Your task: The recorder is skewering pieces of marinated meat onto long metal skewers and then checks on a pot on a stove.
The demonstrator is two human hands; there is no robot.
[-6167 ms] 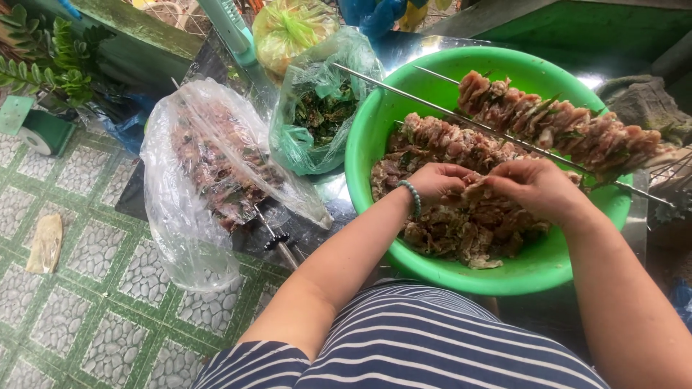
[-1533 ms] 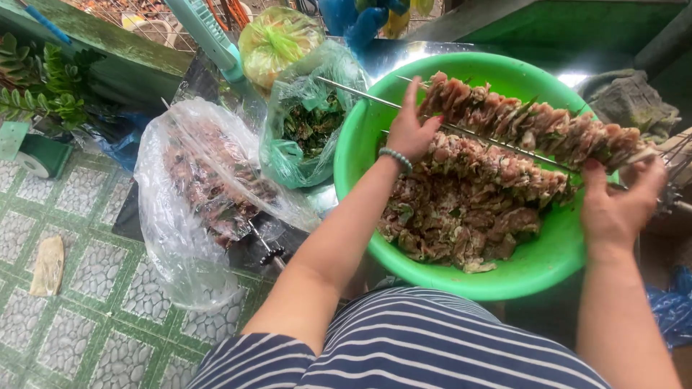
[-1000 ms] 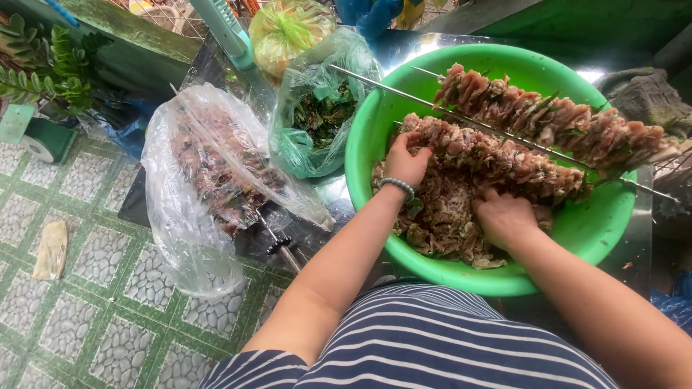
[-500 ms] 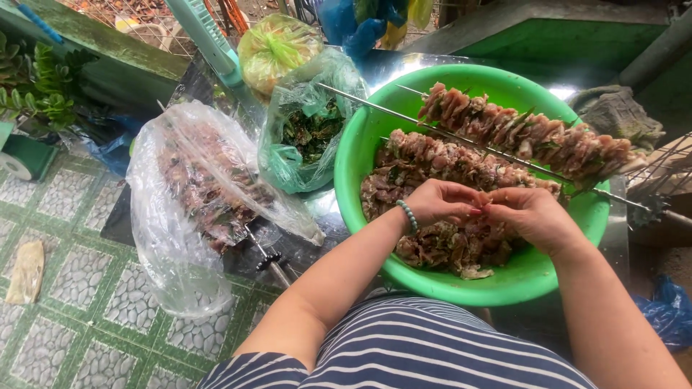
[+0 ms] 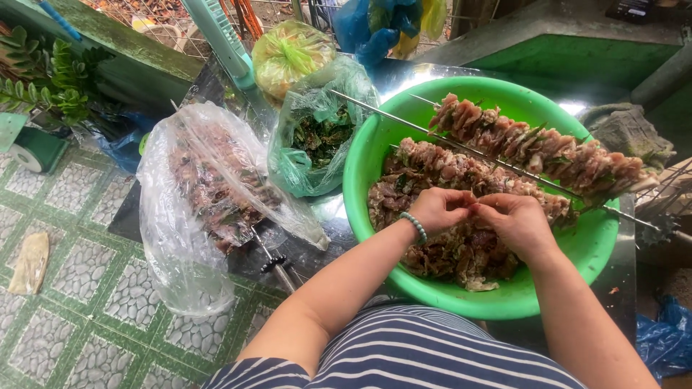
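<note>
Two hands pinch wet meat over a round green plastic bowl [image 5: 360,173].

The left hand [image 5: 436,209] and right hand [image 5: 515,220] meet, fingers closed on a small brown meat piece [image 5: 472,207] beside long metal skewers [image 5: 404,124].

I see a glossy green plastic basin [image 5: 375,155], thin metal skewers [image 5: 382,115], crinkled clear plastic bags [image 5: 173,252], wet-looking meat [image 5: 461,252].

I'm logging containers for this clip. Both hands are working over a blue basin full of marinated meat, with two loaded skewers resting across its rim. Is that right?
Not quite: the basin is green, not blue, as the head view shows. The rest holds: the left hand and right hand meet over the marinated meat in it, and two loaded skewers rest across its rim.
</note>
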